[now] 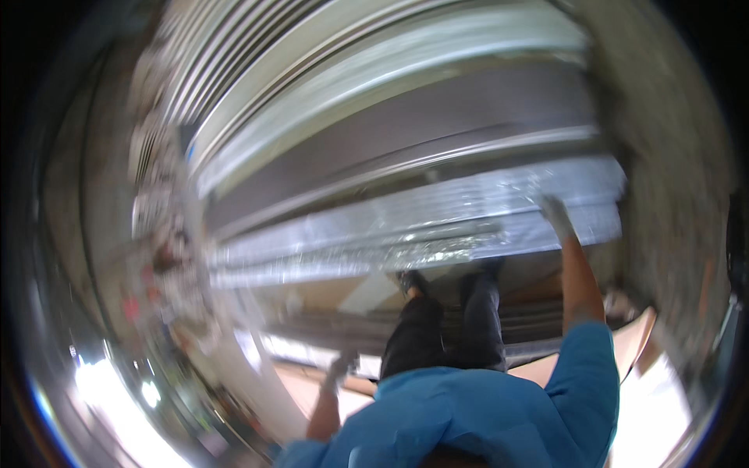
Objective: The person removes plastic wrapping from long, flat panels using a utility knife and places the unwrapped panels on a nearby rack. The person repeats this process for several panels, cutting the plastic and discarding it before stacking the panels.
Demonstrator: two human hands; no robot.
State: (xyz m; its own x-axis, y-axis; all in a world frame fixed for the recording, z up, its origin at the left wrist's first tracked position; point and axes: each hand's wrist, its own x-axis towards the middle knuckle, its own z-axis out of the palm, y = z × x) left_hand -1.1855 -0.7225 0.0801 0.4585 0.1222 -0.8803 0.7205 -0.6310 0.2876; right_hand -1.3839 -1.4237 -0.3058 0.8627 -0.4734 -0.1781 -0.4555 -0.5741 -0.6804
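Observation:
My right hand (555, 214), in a pale grey glove, reaches forward to the right part of a long bundle (367, 214) wrapped in shiny clear film. It touches or hovers just over the film; blur hides which, and its fingers are smeared. Lower down on the left, my gloved left hand (341, 370) hangs beside my thigh, apart from the bundle. Its fingers are blurred too, and I make out nothing held in it.
Beyond the bundle lie a long dark grey panel (421, 129), pale wrapped lengths (406, 51) and ribbed profiles (234, 47). My feet stand on a brown surface (328, 296) close to the bundle. Pale boards (265, 390) lie behind me, and rough grey floor (663, 156) runs along the right.

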